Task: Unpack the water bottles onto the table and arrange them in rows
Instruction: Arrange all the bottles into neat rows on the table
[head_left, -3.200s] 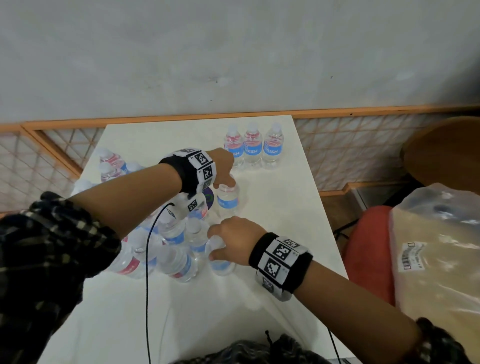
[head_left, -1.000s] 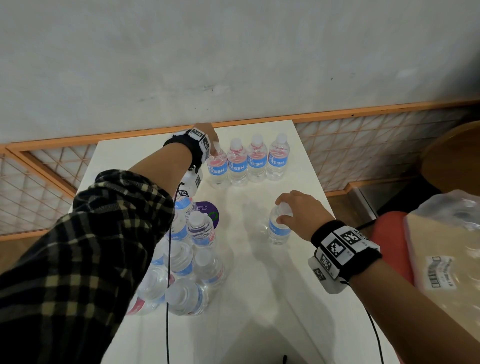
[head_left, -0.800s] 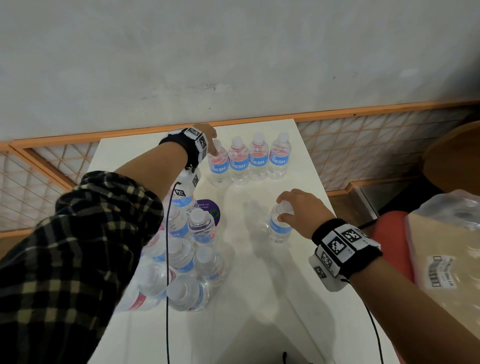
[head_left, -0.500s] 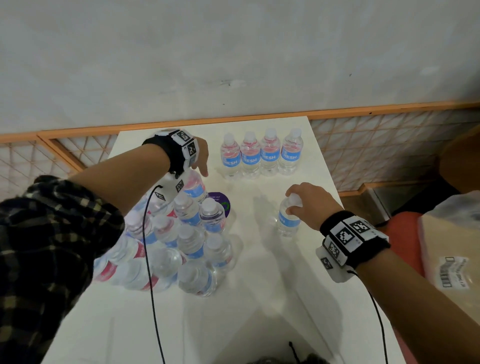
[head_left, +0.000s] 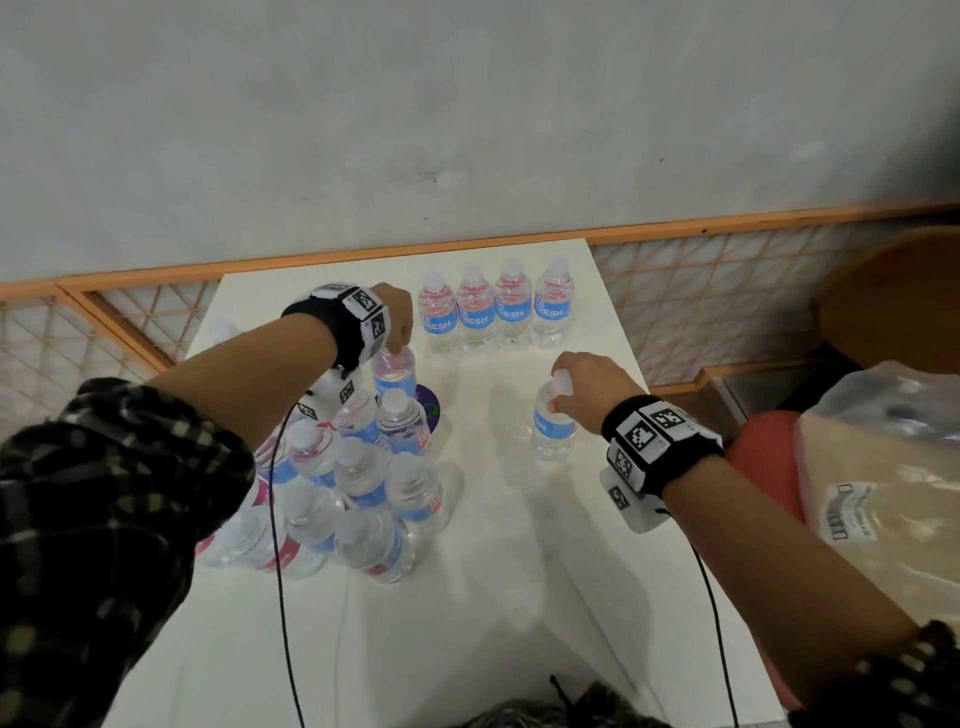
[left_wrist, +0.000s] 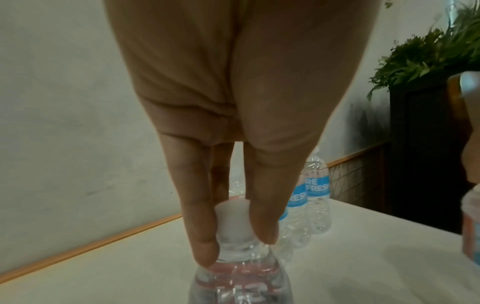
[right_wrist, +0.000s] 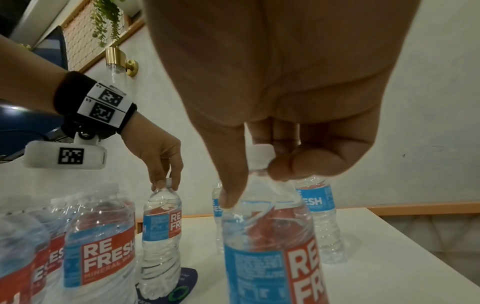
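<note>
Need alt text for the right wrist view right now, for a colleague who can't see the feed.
The right hand pinches the white cap of an upright water bottle on the white table. Farther left, the left hand grips the cap of another bottle standing on a dark round coaster, beside a cluster of bottles.

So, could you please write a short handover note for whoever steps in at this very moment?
Left hand: pinches the white cap of a clear plastic water bottle at the far end of the cluster, standing on a dark round sticker.
Right hand: pinches the cap of a second clear bottle, upright, alone at mid-table.
Done: a row of four blue-labelled bottles at the far edge of the white table.
Left: place both held bottles, then line up the unsorted cluster.
</note>
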